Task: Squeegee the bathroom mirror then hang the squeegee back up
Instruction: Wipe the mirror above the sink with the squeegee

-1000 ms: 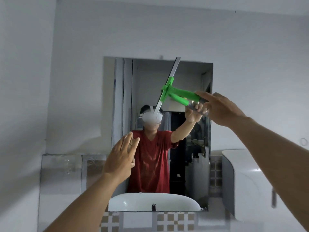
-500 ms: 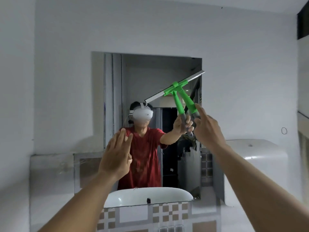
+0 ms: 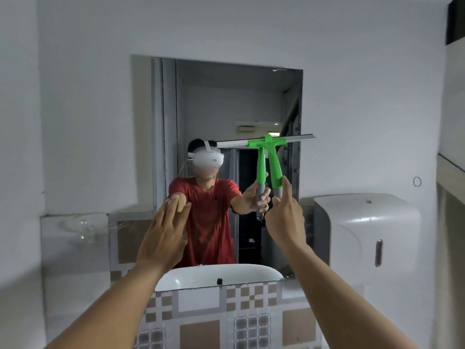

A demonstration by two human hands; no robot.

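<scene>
Here the right hand (image 3: 285,217) grips the squeegee (image 3: 274,162), blade level against the mirror (image 3: 226,102) for a stroke; the left hand (image 3: 163,238) hovers open.

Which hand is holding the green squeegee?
The right hand holds the squeegee by its grey grip, blade level on the mirror. The left hand is open and empty.

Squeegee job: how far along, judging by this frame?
Mid-wipe. Done: can't tell; no streaks or drops are visible on the mirror. In hand: right hand grips the green squeegee, blade level against the glass at the right edge, mid-height; left hand is open and free. Left: lower glass, then hanging it up; no hook clearly visible.
</scene>
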